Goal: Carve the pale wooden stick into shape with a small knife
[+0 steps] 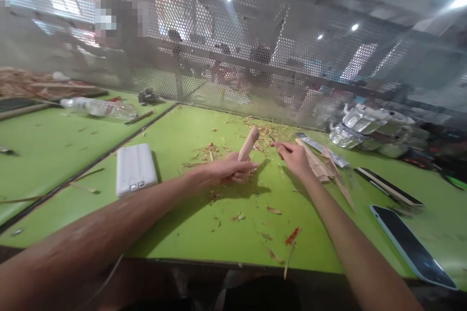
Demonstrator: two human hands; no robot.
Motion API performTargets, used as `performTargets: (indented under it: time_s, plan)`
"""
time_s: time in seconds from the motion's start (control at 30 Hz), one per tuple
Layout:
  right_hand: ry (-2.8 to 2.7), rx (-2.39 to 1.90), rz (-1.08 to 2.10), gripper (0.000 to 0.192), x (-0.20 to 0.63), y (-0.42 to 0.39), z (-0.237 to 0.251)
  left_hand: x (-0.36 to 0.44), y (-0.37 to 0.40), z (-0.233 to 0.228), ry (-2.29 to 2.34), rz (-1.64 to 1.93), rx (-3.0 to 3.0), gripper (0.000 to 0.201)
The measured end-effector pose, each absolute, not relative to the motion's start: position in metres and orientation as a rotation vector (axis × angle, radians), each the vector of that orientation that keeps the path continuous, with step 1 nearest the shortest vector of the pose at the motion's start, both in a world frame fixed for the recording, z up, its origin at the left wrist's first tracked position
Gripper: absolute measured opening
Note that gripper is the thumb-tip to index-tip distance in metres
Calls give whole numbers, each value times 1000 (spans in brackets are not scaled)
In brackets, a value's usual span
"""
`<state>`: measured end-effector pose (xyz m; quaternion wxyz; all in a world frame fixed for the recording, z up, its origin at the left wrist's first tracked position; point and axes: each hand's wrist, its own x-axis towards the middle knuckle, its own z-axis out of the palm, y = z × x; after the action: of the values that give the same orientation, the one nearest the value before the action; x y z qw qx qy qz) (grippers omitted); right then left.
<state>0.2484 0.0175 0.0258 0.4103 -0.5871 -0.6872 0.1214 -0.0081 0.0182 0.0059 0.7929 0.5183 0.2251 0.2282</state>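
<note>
My left hand [233, 167] is closed around the lower end of a pale wooden piece [249, 143]. The piece tilts up and away from me, and its rounded end is free. To its right, my right hand [294, 156] is held low over the table with its fingers pinched together. A small dark tip shows at those fingers, but too little of it is visible to name. Wood shavings [264, 133] are scattered around and beyond both hands. Thin wooden strips [315, 163] and a metal ruler [323, 149] lie just right of my right hand.
On the green table [233, 233], a white power bank [134, 169] lies left and a phone [412, 248] right. Behind the phone is a dark flat strip [388, 186]. Clear plastic packaging [368, 126] sits back right, a plastic bottle [98, 107] back left. A perforated screen [233, 58] stands behind.
</note>
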Motion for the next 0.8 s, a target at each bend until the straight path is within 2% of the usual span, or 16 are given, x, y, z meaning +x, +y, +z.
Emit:
performTargets:
  time_s: [0.13,0.3,0.5,0.8]
  plan:
    - [-1925,-1352,398,39,222,5,24,-6,12,14,460,522,1069,21]
    - [-2121,-1157,220,36,207,2,18,-7,9,20,431,519,1129,25]
    - [-2158,-1217,127,43,214,7,12,-2,10,12,446,507,1240,27]
    - [-2071,-1304,-39,36,228,16,9,0,3,8,542,510,1295,33]
